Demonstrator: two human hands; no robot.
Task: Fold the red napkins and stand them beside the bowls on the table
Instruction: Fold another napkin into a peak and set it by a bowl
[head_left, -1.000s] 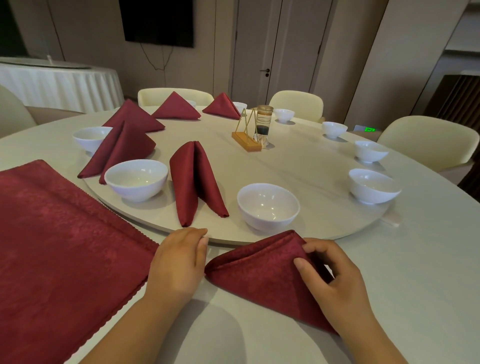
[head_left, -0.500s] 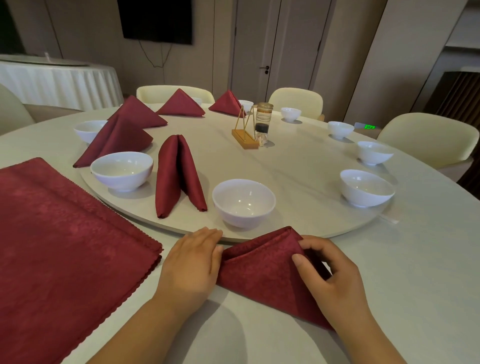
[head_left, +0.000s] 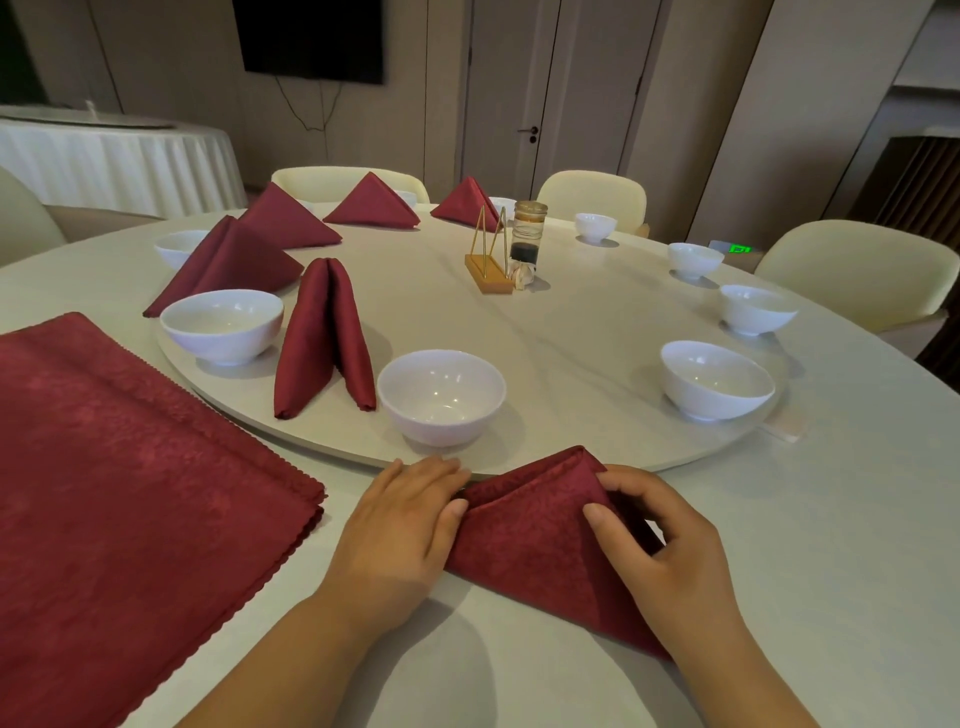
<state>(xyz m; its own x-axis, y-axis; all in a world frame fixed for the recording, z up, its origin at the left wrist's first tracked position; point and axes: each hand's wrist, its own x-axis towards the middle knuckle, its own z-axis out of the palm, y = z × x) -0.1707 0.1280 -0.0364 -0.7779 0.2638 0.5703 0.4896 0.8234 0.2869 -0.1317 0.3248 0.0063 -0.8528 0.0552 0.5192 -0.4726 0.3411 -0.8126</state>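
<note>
Our left hand (head_left: 400, 519) lies flat, fingers straight, pressing down the left corner of the red napkin (head_left: 524, 535). The napkin sits on the table (head_left: 831, 519) between our two hands, folded into a layered triangle. Its peak points away from us, close to the rim of the turntable (head_left: 571, 338).

Our right hand (head_left: 660, 540) curls over the napkin's right edge, thumb on top and fingers tucked behind, pinching the layers together.

We judge the cloth light, soft and limp. It should keep a crease only while pressed and sag if lifted by one corner, so we would take it by the folded edges on both sides, near the peak.

Just beyond our left fingertips stands the nearest bowl (head_left: 441, 395).
</note>
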